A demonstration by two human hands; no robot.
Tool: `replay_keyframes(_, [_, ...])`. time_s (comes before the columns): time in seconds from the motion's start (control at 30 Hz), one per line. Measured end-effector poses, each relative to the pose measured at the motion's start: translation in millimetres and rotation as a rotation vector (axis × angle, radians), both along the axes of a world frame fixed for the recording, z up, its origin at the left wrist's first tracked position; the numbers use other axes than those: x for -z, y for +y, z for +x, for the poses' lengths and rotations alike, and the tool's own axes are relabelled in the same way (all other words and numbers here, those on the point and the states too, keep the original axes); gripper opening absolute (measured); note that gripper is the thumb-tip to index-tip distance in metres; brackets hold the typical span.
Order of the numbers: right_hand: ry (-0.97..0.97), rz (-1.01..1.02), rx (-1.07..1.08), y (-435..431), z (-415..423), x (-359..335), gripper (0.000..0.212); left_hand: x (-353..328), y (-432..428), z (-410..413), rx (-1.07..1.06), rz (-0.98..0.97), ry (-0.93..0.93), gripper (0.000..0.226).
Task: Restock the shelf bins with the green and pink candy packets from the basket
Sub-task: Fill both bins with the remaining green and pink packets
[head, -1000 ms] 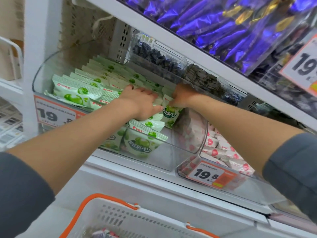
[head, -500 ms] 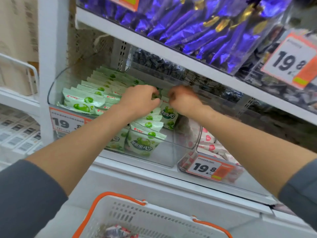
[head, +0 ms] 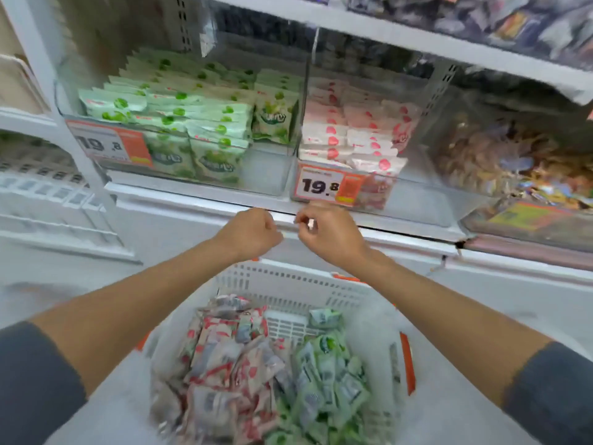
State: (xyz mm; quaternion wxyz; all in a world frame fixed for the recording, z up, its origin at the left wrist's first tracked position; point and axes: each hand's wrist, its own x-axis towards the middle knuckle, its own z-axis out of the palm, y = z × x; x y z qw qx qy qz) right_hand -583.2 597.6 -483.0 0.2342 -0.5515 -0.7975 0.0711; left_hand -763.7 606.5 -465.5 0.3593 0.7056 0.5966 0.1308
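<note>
A clear shelf bin (head: 272, 175) holds rows of green candy packets (head: 179, 117). Right of it, a second clear bin (head: 417, 200) holds pink packets (head: 356, 136). Below, a white basket with orange handles (head: 288, 284) carries pink packets (head: 221, 358) on its left and green packets (head: 324, 374) on its right. My left hand (head: 252, 232) and my right hand (head: 327, 232) hover side by side above the basket's far rim, below the shelf edge. Both have curled fingers and hold nothing that I can see.
Orange price tags reading 19.8 (head: 321, 186) hang on the bin fronts. A bin of mixed brown and blue sweets (head: 513, 155) stands at the right. The upper shelf (head: 385, 30) overhangs the bins. White shelving (head: 48, 187) continues to the left.
Both hands have come out of the green bin and dropped below the shelf edge, over the basket. The view has tilted down, so the basket's contents show.
</note>
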Motion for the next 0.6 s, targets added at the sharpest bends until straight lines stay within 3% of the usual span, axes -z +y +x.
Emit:
replay_keyframes(0.17, [-0.505,-0.634,0.036,-29,50,101,0.024,59,-4,21,0.165,-0.179,0.161,0.029])
replay_keyframes(0.27, [-0.587,-0.829,0.147,-36,65,153,0.03,74,-7,30,0.198,-0.24,0.208,0.028])
replay_keyframes(0.43, [-0.797,-0.821,0.18,-57,66,222,0.03,91,-17,26,0.25,-0.255,0.294,0.026])
replay_keyframes(0.6, [-0.868,-0.766,0.105,-65,62,229,0.029,99,-22,23,0.315,-0.3,0.389,0.018])
